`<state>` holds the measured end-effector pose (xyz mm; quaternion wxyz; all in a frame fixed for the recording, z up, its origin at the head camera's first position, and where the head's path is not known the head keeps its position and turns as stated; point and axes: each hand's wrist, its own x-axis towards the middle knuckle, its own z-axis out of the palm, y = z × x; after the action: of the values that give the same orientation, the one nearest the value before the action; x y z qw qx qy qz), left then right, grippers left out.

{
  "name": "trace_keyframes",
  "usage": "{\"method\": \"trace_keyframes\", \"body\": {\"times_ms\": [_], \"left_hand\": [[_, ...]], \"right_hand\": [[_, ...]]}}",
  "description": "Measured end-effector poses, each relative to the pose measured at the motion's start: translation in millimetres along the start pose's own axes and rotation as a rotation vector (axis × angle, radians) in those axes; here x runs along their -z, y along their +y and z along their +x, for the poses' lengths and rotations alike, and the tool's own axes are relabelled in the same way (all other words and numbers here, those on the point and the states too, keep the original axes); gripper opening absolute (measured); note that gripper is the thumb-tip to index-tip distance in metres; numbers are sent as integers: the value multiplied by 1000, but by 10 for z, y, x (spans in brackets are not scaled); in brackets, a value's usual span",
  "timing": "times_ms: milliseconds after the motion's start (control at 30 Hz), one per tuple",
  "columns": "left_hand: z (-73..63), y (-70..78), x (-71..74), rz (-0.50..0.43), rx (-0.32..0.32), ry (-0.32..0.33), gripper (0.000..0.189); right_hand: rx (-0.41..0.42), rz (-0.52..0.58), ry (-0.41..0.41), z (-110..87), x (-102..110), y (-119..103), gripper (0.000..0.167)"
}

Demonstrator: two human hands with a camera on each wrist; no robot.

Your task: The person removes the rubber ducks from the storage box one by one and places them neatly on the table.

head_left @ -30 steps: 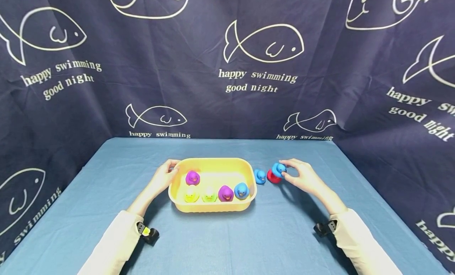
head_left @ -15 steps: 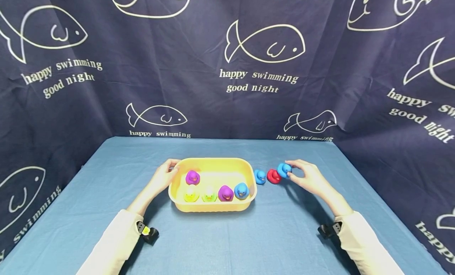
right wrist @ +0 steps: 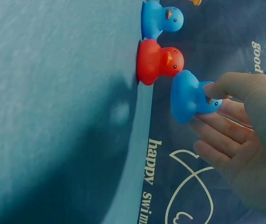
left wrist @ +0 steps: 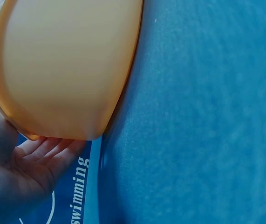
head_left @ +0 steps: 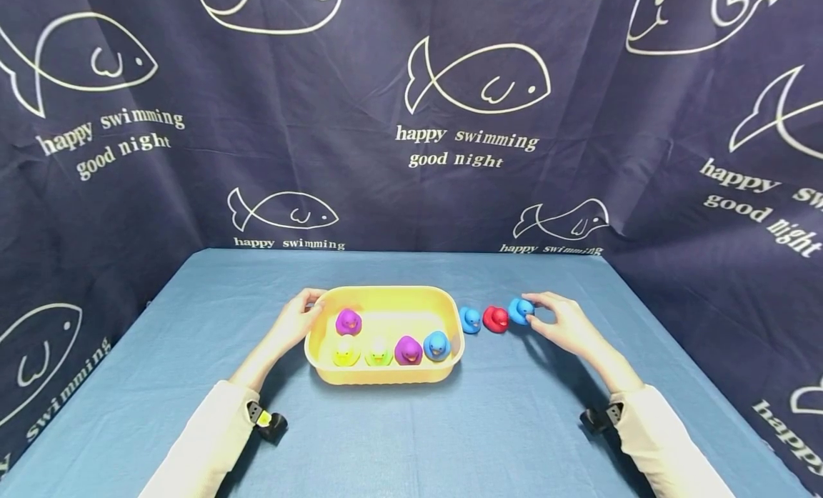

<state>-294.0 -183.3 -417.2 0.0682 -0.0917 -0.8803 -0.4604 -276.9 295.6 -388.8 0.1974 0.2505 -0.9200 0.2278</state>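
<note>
My right hand (head_left: 564, 325) pinches a blue rubber duck (right wrist: 185, 98) by its head, between thumb and fingers. In the right wrist view this duck hangs a little above the blue cloth. Beside it on the cloth sit a red rubber duck (head_left: 496, 319) and another blue rubber duck (head_left: 471, 320), roughly in a row. My left hand (head_left: 297, 318) grips the left end of a yellow plastic basin (left wrist: 67, 74), thumb at the rim and fingers along the outer wall. Inside the basin are two purple ducks (head_left: 348, 321), a yellow duck (head_left: 346, 351), a yellow-green duck (head_left: 379, 352) and a blue duck (head_left: 437, 346).
A blue cloth (head_left: 411, 441) covers the table. Dark navy curtains (head_left: 360, 141) with white fish drawings hang behind it and on both sides. The basin's right end stands close to the nearer blue duck in the row.
My right hand has moved the pinched blue duck rightward, from over the red duck to its right side, and slightly lower. The left hand and the basin have stayed in place.
</note>
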Motion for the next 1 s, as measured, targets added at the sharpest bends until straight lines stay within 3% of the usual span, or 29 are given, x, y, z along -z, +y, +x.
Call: {"method": "trace_keyframes", "body": {"times_ms": [1000], "left_hand": [[1, -8, 14, 2, 5, -4, 28]], "right_hand": [[-105, 13, -150, -70, -56, 147, 35]]}}
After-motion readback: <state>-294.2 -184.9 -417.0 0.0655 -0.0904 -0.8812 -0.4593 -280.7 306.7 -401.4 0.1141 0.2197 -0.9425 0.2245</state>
